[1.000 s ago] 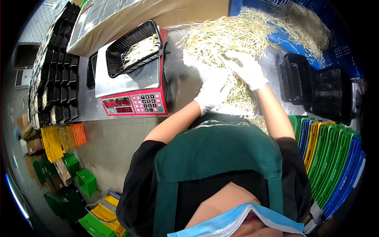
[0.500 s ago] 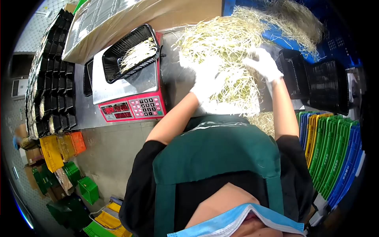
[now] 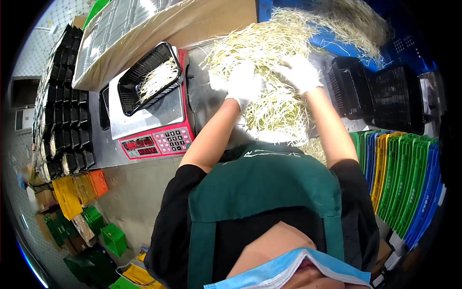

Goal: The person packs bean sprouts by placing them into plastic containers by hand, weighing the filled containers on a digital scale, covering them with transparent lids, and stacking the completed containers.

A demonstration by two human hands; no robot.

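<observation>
My left hand (image 3: 243, 85), in a white glove, lies against the left side of a heap of pale sprouts (image 3: 281, 113). Glare washes out its fingers, so their grip cannot be made out. At the heap's right side is my right hand (image 3: 301, 74), also gloved, its fingers apart and touching the sprouts. Left of my hands a red scale (image 3: 159, 142) bears a tilted black tray (image 3: 127, 91) with a small bundle of sprouts (image 3: 160, 79) in it.
Nested black trays (image 3: 394, 98) stand right of the heap, near a blue crate (image 3: 416, 53) with more sprouts. Stacked black trays (image 3: 70, 101) line the far left. A plastic-covered box (image 3: 192, 24) sits behind the scale. Upright coloured crates (image 3: 399, 178) are at the lower right.
The view has shifted, with the scale and trays lower and further left. My right hand moved away from the sprouts' middle, then came back in over them. My left hand stayed at the heap's left side.
</observation>
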